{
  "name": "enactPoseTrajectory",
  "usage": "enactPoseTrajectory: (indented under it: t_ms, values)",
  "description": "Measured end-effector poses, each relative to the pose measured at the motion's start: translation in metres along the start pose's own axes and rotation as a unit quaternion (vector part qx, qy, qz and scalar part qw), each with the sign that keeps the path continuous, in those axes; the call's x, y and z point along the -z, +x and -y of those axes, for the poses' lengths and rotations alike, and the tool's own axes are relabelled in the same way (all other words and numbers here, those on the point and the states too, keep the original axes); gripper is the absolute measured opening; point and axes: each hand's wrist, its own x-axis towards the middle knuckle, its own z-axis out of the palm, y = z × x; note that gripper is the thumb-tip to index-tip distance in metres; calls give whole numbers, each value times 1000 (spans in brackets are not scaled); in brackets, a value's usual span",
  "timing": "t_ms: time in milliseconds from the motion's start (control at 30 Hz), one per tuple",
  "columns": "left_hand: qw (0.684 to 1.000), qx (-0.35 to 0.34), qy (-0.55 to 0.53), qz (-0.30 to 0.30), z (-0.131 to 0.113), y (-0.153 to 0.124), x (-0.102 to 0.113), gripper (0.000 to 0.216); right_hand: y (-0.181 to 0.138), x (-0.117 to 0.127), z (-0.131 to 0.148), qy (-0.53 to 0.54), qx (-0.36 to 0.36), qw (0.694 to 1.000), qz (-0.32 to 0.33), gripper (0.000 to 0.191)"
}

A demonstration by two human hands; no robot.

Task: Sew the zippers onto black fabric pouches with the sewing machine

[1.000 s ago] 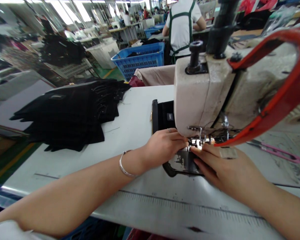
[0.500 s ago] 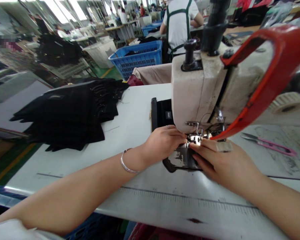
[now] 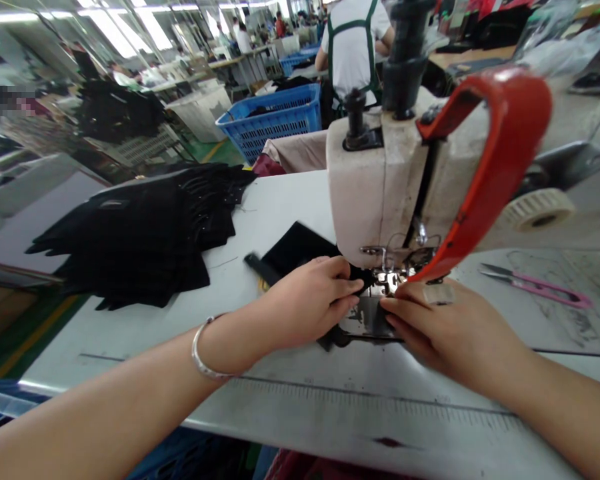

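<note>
Nearest, the two bare forearms reach in from the bottom edge, both cut off by the frame, over a printed ruler strip (image 3: 360, 400) along the front of the white table (image 3: 145, 333); its numbers are too blurred to read. The left wrist wears a silver bangle (image 3: 203, 353).

The left hand (image 3: 307, 300) lies palm down with fingers curled, pinching the near corner of a black fabric piece (image 3: 293, 250) that lies on the table just left of the needle and runs under the machine head, which hides its right end. The right hand (image 3: 445, 330) lies flat, fingers stretched toward the needle and pressing down on the dark plate (image 3: 365, 320); whether it grips anything cannot be told. A pale tape strip sits on one knuckle. The presser foot (image 3: 387, 280) sits between the two sets of fingertips, small and hard to make out.

Above stands the cream sewing machine (image 3: 375, 193) with a red guard (image 3: 500, 153). Pink thread snips (image 3: 535, 285) lie on the table to the right. A pile of black cloth (image 3: 135, 233) rests on the left. Farther back stand a blue basket (image 3: 275, 120) and a person in a white shirt with green straps (image 3: 353, 40), head cut off by the top edge.
</note>
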Motion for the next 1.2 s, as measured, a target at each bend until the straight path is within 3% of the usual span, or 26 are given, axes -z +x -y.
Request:
enactPoseTrajectory:
  t_ms: [67, 200, 367, 667, 867, 1000, 1200]
  values:
    - [1000, -6, 5, 14, -8, -7, -1, 30, -3, 1, -1, 7, 18, 1000, 3, 19]
    - [999, -29, -12, -39, -16, -16, -18, 30, -6, 2, 1, 11, 50, 999, 12, 34]
    - [994, -78, -17, -70, -15, -21, -32, 33, -9, -1, 6, 41, 84, 995, -31, 31]
    - [996, -74, -15, -55, -4, -11, -28, 33, -2, 0, 9, 28, 66, 996, -44, 38]
    - [999, -47, -25, 1, -38, -20, -10, 44, -3, 5, 4, 51, 59, 997, -22, 37]
    - [999, -17, -26, -30, -58, -37, -19, 53, -4, 5, 3, 78, 77, 993, -37, 32]
    - [997, -41, -23, -56, -46, -35, -31, 50, -5, 1, 5, 35, 52, 998, -13, 35]
